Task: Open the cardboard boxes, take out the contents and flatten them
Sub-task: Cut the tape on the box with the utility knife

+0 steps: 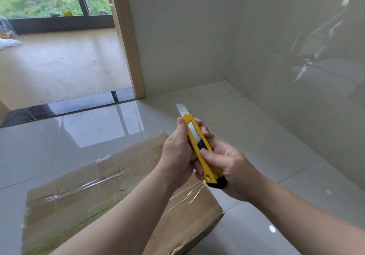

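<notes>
Both hands hold a yellow knife (pixel 201 152) above the floor (pixel 79 136), blade (pixel 182 109) out and pointing to 11 o'clock. The left hand (pixel 177 152) has its fingers wrapped around the upper body; the right hand (pixel 227 165) grips the lower end, thumb on the black slider (pixel 202 145). The taped box (pixel 110 191) lies closed on the floor at 7 o'clock of the hands.

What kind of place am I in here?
Probably an unfurnished, newly finished home: glossy tiled floor, tiled walls, a bare room past the wooden door frame, and a taped cardboard box.
</notes>
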A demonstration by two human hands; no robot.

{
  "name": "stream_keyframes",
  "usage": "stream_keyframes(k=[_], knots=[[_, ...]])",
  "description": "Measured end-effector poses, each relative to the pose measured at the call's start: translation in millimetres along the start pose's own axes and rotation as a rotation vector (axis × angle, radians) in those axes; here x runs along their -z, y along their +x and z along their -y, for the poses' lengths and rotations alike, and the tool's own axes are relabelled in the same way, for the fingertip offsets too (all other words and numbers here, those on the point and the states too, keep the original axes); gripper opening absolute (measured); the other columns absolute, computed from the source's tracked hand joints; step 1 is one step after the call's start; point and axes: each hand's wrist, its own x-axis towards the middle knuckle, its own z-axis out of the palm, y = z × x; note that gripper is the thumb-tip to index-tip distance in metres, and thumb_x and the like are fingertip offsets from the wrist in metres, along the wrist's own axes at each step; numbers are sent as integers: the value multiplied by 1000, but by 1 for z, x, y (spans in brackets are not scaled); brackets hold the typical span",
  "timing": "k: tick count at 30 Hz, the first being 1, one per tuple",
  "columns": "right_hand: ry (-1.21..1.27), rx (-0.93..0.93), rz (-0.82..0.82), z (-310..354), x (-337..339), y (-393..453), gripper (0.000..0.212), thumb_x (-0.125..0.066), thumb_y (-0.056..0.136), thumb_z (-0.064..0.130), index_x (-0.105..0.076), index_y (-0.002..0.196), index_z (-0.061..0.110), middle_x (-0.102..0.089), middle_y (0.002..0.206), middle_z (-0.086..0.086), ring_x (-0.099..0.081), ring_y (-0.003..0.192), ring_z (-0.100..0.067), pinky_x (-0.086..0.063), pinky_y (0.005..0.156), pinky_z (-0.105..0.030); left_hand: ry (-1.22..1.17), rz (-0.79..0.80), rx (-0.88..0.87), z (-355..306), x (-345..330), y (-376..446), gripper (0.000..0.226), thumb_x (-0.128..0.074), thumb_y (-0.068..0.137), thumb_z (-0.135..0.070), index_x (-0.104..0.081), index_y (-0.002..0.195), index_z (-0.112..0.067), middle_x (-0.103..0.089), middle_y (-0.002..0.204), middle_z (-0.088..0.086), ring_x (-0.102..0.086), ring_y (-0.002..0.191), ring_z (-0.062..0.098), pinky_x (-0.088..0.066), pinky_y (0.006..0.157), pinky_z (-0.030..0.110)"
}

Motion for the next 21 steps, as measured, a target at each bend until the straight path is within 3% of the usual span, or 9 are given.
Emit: stream_keyframes(k=[6,9,10,12,13,15,17,18,21], knots=[[-47,75,-55,-9,3,7,25,-50,93,23,-56,109,5,-46,66,-14,-46,50,-20,-44,50,-26,129,3,15,4,4,3,44,-37,92,-54,-58,97,-16,-61,79,1,-46,71,27,-45,68,36],[-126,70,-88,-6,11,9,25,-50,93,24,-60,111,10,-52,68,-11,-48,48,-18,-44,47,-26,179,2,14,6,6,6,45,-34,96,-51,-57,98,-13,-63,80,3,-55,68,29,-50,61,37],[-163,72,-123,-4,16,10,25,-49,95,23,-59,112,8,-53,68,-11,-48,48,-19,-44,47,-26,235,-17,3,6,9,9,44,-33,98,-47,-58,97,-11,-63,81,5,-59,74,28,-53,68,39],[-204,91,-236,0,29,13,22,-45,99,19,-54,107,2,-53,69,-10,-46,49,-19,-42,47,-27,630,-15,-52,11,25,12,40,-32,101,-41,-60,103,-13,-64,93,4,-61,92,23,-49,85,37],[-224,96,-295,1,37,13,20,-44,100,19,-52,105,1,-53,69,-9,-45,49,-18,-42,47,-27,1021,52,-82,18,36,9,36,-34,101,-39,-60,112,-17,-64,103,1,-59,102,21,-47,90,35],[-315,75,-380,-1,57,11,19,-43,102,19,-51,101,2,-54,70,-9,-46,49,-17,-42,47,-27,1725,414,-140,37,52,-6,36,-38,100,-40,-57,126,-25,-58,125,-5,-50,118,14,-39,102,31],[-422,-5,-411,-8,76,6,18,-43,102,17,-50,95,2,-55,72,-10,-47,46,-16,-42,45,-26,1918,740,-157,60,57,-22,42,-38,98,-46,-53,132,-26,-53,135,-6,-41,129,13,-22,113,29],[-467,-58,-407,-12,84,3,18,-43,102,17,-50,92,3,-55,72,-12,-48,45,-16,-42,44,-26,1928,795,-168,69,56,-26,43,-37,98,-47,-54,132,-25,-52,136,-5,-38,131,14,-15,115,31],[-609,-218,-376,-28,104,-2,15,-45,101,17,-55,94,8,-60,72,-11,-50,45,-18,-43,45,-27,1931,727,-211,82,53,-22,41,-34,98,-46,-64,115,-23,-60,120,-5,-48,119,16,-18,116,37]])
